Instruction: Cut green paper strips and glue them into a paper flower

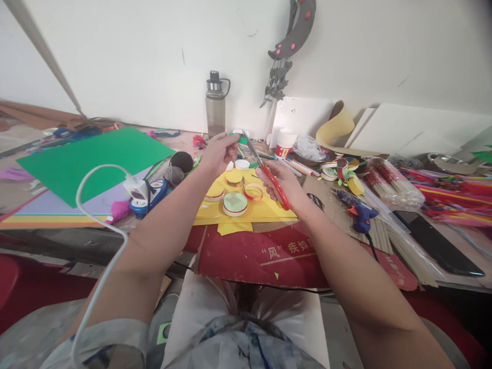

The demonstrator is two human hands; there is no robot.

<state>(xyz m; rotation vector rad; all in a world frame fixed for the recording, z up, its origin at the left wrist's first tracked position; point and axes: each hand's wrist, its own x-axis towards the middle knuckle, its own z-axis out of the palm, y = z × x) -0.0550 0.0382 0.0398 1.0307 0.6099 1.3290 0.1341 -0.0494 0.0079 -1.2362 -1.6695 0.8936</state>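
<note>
My right hand [286,182] is wrapped around the red handles of a pair of scissors [273,183], whose blades point up and to the left. Near the blade tips, my left hand [221,152] is closed in a pinch on what looks like a small green paper piece [243,139]. Below both hands, yellow sheets [269,211] lie on the table. On them rest a round piece with a pale green top [234,203], yellow-topped round pieces [234,178] and an open orange-red ring [253,192].
A water bottle [216,110] stands against the wall, with paper cups [286,141] to its right. On the right lie a blue glue gun [361,212] and a black phone [438,243]. At left are a green sheet [96,159] and a blue power strip [154,197] with a white cable.
</note>
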